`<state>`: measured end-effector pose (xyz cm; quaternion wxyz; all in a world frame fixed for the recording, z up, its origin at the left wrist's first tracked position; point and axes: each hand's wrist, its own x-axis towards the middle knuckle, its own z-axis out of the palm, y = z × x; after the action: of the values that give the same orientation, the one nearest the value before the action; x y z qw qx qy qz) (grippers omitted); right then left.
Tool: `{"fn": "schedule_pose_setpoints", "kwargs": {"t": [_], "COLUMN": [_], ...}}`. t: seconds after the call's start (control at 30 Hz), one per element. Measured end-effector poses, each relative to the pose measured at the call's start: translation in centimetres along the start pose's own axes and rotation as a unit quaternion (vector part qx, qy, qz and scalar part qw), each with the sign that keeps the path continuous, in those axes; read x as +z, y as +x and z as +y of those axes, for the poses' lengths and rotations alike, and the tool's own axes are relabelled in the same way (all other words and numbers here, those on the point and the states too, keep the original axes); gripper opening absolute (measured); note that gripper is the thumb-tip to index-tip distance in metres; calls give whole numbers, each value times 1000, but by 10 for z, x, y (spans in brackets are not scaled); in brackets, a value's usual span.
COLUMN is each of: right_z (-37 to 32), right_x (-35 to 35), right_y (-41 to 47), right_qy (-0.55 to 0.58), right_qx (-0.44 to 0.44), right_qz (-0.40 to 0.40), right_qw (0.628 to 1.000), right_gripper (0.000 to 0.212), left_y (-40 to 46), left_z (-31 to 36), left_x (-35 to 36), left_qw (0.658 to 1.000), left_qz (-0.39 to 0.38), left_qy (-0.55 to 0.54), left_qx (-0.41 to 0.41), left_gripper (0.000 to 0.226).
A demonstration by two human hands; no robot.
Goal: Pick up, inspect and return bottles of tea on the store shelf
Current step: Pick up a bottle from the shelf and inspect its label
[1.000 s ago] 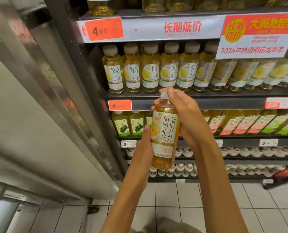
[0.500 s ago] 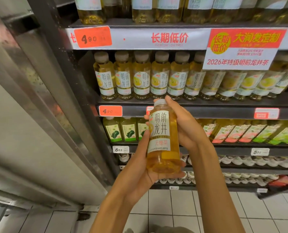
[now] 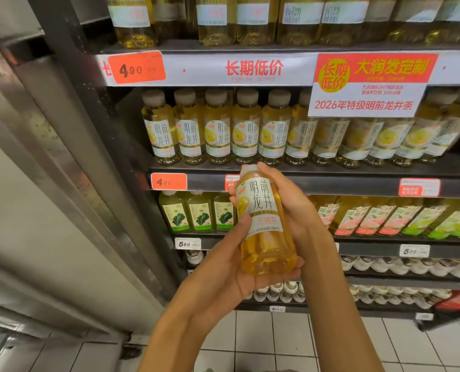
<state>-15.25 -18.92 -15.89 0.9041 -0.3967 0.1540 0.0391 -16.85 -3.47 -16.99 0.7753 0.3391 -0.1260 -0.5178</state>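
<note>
A bottle of yellow tea [image 3: 263,224] with a white label and pale cap is held in front of the shelves, tilted with its base toward me. My left hand [image 3: 223,275] cups its base from below, thumb against the label's left side. My right hand [image 3: 285,200] wraps the upper part from behind, fingertips by the cap. A row of the same tea bottles [image 3: 223,130] stands on the shelf [image 3: 304,181] just above.
More tea bottles fill the top shelf [image 3: 223,22]. Green and pink labelled bottles [image 3: 384,216] lie one shelf lower, with small capped bottles [image 3: 411,267] beneath. A steel pillar [image 3: 62,157] runs along the left. White floor tiles [image 3: 263,345] lie below.
The bottle has tipped so its base faces me more. My left hand has slid from the bottle's side to under its base. The view has shifted upward along the shelves.
</note>
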Motion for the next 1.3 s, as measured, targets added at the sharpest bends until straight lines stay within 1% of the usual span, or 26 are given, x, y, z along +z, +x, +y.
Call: {"fn": "schedule_pose_setpoints", "kwargs": {"t": [0.07,0.13,0.2,0.27,0.3,0.37,0.43,0.5,0.57,0.63,0.77,0.87,0.97,1.03,1.1,1.2,1.3], "right_z": [-2,-3,-5,-8,-9,-12,-13,-14,-13,-14,-18,-18,-18,-16,-12,-7,-6], "right_x": [3,6,10,13,14,17,20,27,34,38,43,47,48,49,51,55,57], "right_y": [-1,-2,-2,-5,-7,-13,-20,-26,-31,-37,-47,-49,-47,-44,-41,-38,-36], "right_qy": [-1,-6,-26,-58,-74,-104,-148,-201,-242,-252,-250,-257,-264,-276,-277,-240,-222], "right_qx": [1,-15,-65,-132,-162,-205,-239,-271,-299,-318,-343,-347,-345,-332,-334,-363,-390], "right_qz": [0,-5,-14,-29,-39,-65,-85,-91,-101,-124,-182,-195,-154,-125,-115,-123,-139], "right_qw": [1000,1000,997,989,983,971,956,937,918,905,887,881,887,893,894,892,883], "right_gripper": [34,37,40,35,30,24,26,27,28,31,40,42,46,45,45,35,36], "left_y": [0,0,0,-1,-2,-3,-2,0,1,2,5,4,2,-1,-2,1,8], "left_z": [1,3,4,4,5,8,11,12,14,18,28,30,31,33,32,29,32], "left_x": [0,0,0,-3,-6,-11,-15,-16,-18,-19,-18,-16,-17,-18,-18,-19,-21], "left_qw": [1000,999,996,990,986,968,944,933,929,923,886,876,878,883,886,883,881], "left_qz": [2,19,46,70,81,114,134,136,132,122,117,114,110,101,97,113,127], "left_qy": [13,33,77,122,146,218,296,324,331,344,411,419,410,405,398,385,379], "left_qx": [0,1,7,19,25,39,61,80,98,124,180,212,219,216,219,243,254], "left_gripper": [53,52,48,40,39,44,46,52,60,61,60,59,56,55,56,60,67]}}
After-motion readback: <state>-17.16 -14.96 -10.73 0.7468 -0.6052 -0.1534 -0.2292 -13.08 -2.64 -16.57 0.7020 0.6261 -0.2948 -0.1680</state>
